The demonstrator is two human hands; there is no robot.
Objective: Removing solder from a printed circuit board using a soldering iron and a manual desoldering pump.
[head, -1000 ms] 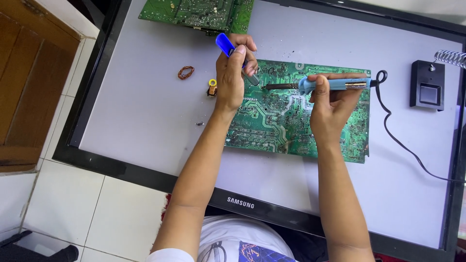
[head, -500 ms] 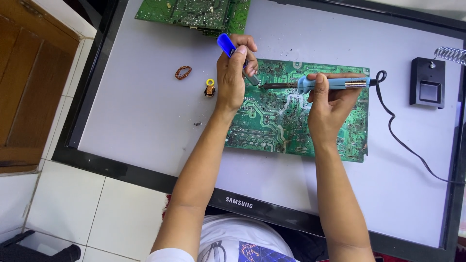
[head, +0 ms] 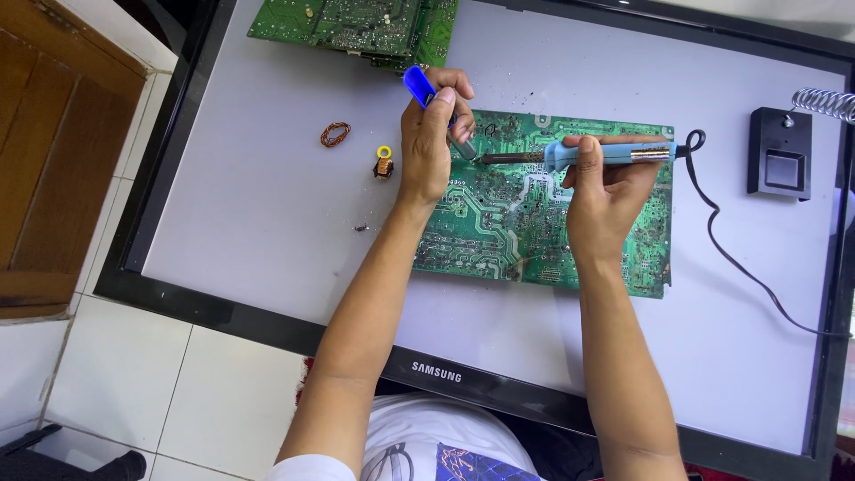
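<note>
Fingers of the left hand (head: 429, 147) hide most of the blue tool (head: 417, 85).

— What's underfoot here?
— A floor (head: 134, 383) of pale square tiles with thin grey joints, lit evenly by soft daylight.
— And on the left?
— A brown wooden cabinet (head: 53, 178) with panelled sides stands on the tiles, with a white wall edge (head: 134, 36) just above it and something dark at the bottom corner.
</note>
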